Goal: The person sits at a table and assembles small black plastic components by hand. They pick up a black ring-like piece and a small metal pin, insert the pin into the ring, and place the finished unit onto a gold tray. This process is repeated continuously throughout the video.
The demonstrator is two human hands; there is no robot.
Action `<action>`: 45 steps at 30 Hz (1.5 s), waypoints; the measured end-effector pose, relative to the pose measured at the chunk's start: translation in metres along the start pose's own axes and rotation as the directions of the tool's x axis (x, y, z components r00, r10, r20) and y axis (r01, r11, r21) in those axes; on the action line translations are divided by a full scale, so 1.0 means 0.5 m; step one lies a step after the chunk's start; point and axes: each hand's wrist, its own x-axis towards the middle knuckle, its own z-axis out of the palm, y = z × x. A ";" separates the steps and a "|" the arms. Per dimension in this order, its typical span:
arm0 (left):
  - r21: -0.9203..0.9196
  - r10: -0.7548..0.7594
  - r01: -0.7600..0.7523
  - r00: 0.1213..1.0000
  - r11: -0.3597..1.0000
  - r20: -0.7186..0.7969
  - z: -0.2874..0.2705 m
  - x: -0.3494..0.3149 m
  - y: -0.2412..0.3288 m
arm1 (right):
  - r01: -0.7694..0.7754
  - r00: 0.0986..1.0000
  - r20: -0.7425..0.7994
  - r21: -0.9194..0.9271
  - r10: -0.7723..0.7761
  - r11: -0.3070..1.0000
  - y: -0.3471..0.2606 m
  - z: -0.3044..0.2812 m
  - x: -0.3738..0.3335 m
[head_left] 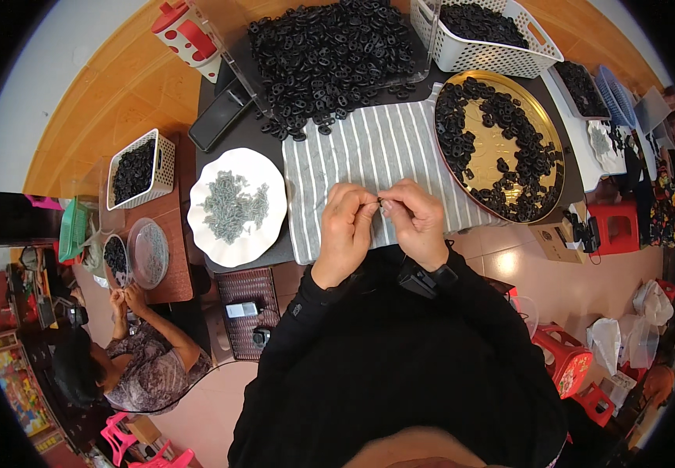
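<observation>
Over the near edge of a grey and white striped cloth (329, 156), my left hand (347, 228) and my right hand (415, 220) meet at the fingertips. Both are closed in a pinch. A tiny dark piece shows between them, too small and covered to name. To the left, a white scalloped plate (241, 248) carries a heap of small grey-green pieces (232, 204). On the right, a round gold tray (492, 147) holds many black oval parts with holes (454, 129).
At the back, black parts (329, 54) spill from a clear bin. A white basket (493, 53) stands beside it. A phone (220, 117) and a red-dotted jug (187, 39) sit back left. Another person (150, 343) works at a brown table at left. Red stools (562, 359) stand at right.
</observation>
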 end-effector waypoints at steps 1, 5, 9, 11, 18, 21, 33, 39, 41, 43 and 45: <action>-0.017 -0.003 0.003 1.000 1.000 -0.002 0.000 0.001 0.000 | -0.026 1.000 -0.014 0.028 0.026 0.999 0.001 0.000 -0.002; -0.232 -0.182 0.160 0.980 0.959 -0.076 0.005 0.000 0.014 | -0.106 0.990 -0.087 0.079 0.112 0.991 0.000 0.004 -0.006; -0.195 -0.157 0.148 0.987 0.970 -0.032 -0.001 -0.004 -0.007 | -0.279 0.938 -0.098 0.351 0.332 0.894 0.000 0.010 -0.008; -0.217 -0.138 0.126 0.990 0.968 -0.041 -0.001 -0.008 -0.009 | -0.272 0.936 -0.100 0.406 0.339 0.872 0.003 0.018 -0.012; -0.393 -0.218 0.159 0.970 0.905 -0.109 -0.005 -0.014 -0.017 | -0.282 0.928 -0.114 0.412 0.356 0.867 -0.005 0.047 -0.029; -0.461 -0.255 0.181 0.961 0.869 -0.104 -0.008 -0.016 -0.022 | -0.214 0.959 -0.107 0.337 0.263 0.917 -0.004 0.059 -0.029; -0.582 -0.399 0.319 0.917 0.748 -0.011 -0.015 -0.022 -0.013 | -0.132 0.990 -0.130 -0.700 0.057 0.702 -0.046 -0.345 0.080; -0.622 -0.388 0.284 0.921 0.730 -0.035 -0.010 -0.022 -0.015 | -0.025 0.976 0.087 -0.865 0.199 0.501 -0.024 -0.374 0.094; -0.604 -0.381 0.287 0.924 0.743 -0.030 -0.013 -0.024 -0.020 | 0.013 0.967 0.132 -0.876 0.216 0.482 -0.014 -0.370 0.098; -0.602 -0.389 0.299 0.921 0.740 -0.020 -0.013 -0.025 -0.024 | 0.073 0.967 0.176 -0.882 0.183 0.466 0.005 -0.371 0.100; -0.601 -0.391 0.306 0.920 0.738 -0.012 -0.012 -0.024 -0.023 | 0.125 0.959 0.218 -0.899 0.181 0.419 0.012 -0.365 0.099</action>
